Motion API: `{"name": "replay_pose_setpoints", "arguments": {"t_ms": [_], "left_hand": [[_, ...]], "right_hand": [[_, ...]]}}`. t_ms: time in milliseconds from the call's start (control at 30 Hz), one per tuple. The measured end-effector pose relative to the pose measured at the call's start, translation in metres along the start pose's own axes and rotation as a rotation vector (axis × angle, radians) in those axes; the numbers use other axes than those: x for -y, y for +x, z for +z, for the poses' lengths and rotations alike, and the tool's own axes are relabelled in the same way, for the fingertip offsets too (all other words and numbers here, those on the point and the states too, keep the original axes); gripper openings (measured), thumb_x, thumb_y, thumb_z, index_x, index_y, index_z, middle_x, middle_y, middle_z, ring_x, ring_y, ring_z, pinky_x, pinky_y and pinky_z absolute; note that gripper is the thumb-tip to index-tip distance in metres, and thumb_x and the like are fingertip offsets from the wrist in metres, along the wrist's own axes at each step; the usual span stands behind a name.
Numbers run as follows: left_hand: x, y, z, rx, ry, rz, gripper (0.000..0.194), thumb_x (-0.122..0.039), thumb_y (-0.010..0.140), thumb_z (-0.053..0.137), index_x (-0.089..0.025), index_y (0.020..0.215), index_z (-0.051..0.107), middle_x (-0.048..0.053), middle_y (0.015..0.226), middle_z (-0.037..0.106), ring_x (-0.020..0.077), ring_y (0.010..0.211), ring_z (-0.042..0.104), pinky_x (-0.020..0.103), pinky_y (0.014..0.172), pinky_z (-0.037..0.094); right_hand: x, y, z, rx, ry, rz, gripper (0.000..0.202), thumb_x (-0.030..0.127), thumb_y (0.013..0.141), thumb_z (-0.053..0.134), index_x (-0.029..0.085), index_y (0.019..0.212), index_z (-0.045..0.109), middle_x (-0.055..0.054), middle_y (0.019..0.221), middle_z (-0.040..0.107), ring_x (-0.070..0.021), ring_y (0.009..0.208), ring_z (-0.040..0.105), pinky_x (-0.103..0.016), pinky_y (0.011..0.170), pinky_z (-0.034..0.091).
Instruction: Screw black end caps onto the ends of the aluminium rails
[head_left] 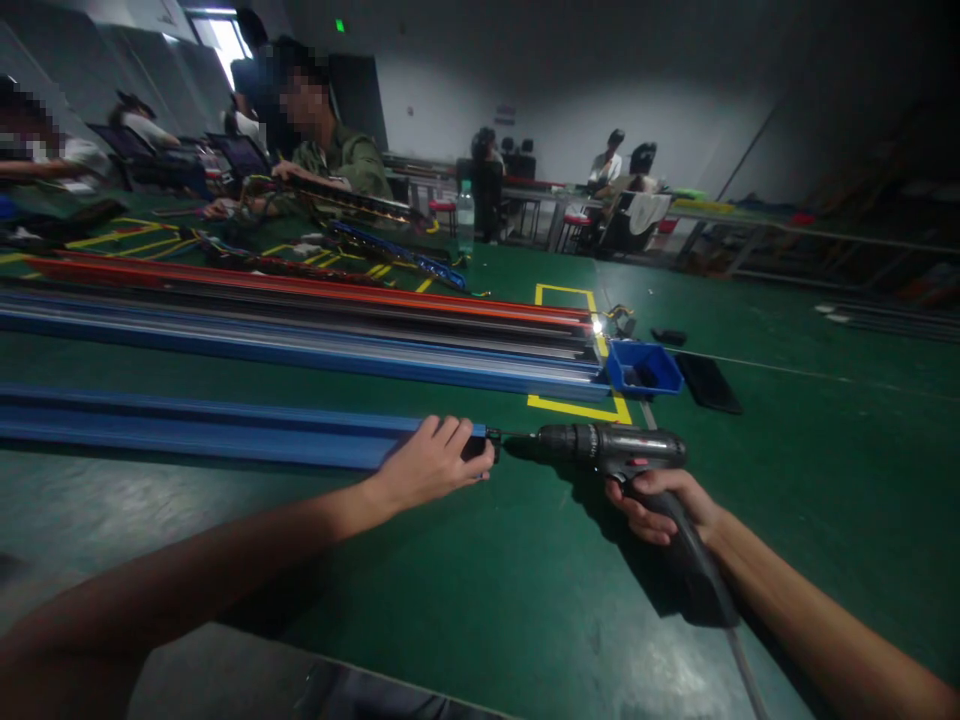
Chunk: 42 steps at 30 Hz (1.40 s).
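Observation:
A long blue rail [195, 428] lies across the green table, its right end under my left hand [435, 462]. The fingers of that hand wrap over the rail end, where a small black end piece [493, 445] shows. Around the handle of a black corded drill [600, 445] my right hand [667, 505] is closed. The drill lies level and points left. Its thin bit reaches to the black end piece; whether the tip touches it is too small to tell.
Behind lie more blue, black and red rails [315, 345], a blue bin [646, 370] with small parts and a dark flat object [709, 383]. Yellow tape [577, 408] marks the green table [465, 590]. A bottle [465, 215] stands farther back; several people sit beyond.

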<state>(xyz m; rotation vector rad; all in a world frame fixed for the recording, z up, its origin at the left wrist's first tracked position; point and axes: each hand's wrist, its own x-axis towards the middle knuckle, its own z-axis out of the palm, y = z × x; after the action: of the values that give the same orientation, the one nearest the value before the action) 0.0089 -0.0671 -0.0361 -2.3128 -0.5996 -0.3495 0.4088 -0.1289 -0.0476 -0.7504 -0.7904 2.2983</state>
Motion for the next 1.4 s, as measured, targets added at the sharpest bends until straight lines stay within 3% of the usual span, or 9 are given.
{"name": "replay_pose_setpoints", "arguments": {"t_ms": [300, 567, 967, 1400], "left_hand": [[-0.001, -0.001, 0.007, 0.004, -0.004, -0.009, 0.039, -0.053, 0.108, 0.049, -0.024, 0.133, 0.056, 0.017, 0.109, 0.070, 0.0271, 0.092, 0.062, 0.037, 0.076, 0.040], [0.001, 0.000, 0.006, 0.092, -0.067, -0.038, 0.045, -0.053, 0.107, 0.050, -0.026, 0.141, 0.058, 0.016, 0.111, 0.067, 0.0261, 0.091, 0.060, 0.037, 0.076, 0.040], [0.006, 0.005, 0.006, 0.126, -0.100, -0.061, 0.052, -0.055, 0.107, 0.049, -0.017, 0.141, 0.062, 0.016, 0.105, 0.066, 0.0262, 0.089, 0.058, 0.035, 0.074, 0.037], [0.007, 0.007, 0.004, 0.155, -0.147, -0.077, 0.049, -0.054, 0.108, 0.044, -0.020, 0.139, 0.063, 0.016, 0.106, 0.065, 0.0272, 0.090, 0.058, 0.036, 0.073, 0.037]], "right_hand": [[-0.001, 0.004, -0.004, -0.010, -0.010, -0.020, 0.022, 0.025, 0.086, 0.072, 0.006, 0.097, 0.074, -0.001, 0.069, 0.065, -0.0019, 0.038, 0.037, -0.017, 0.042, 0.045], [0.001, 0.008, 0.012, -0.014, -0.069, -0.065, 0.027, 0.027, 0.086, 0.070, 0.005, 0.101, 0.076, 0.000, 0.069, 0.063, -0.0025, 0.039, 0.037, -0.017, 0.043, 0.043], [-0.009, 0.009, 0.022, 0.000, -0.016, -0.109, 0.026, 0.025, 0.085, 0.068, 0.006, 0.102, 0.073, -0.003, 0.073, 0.066, -0.0053, 0.044, 0.043, -0.020, 0.047, 0.046], [-0.006, 0.003, 0.018, -0.022, -0.029, -0.127, 0.026, 0.024, 0.083, 0.065, 0.006, 0.101, 0.072, -0.003, 0.072, 0.065, -0.0045, 0.043, 0.041, -0.019, 0.045, 0.046]]}}
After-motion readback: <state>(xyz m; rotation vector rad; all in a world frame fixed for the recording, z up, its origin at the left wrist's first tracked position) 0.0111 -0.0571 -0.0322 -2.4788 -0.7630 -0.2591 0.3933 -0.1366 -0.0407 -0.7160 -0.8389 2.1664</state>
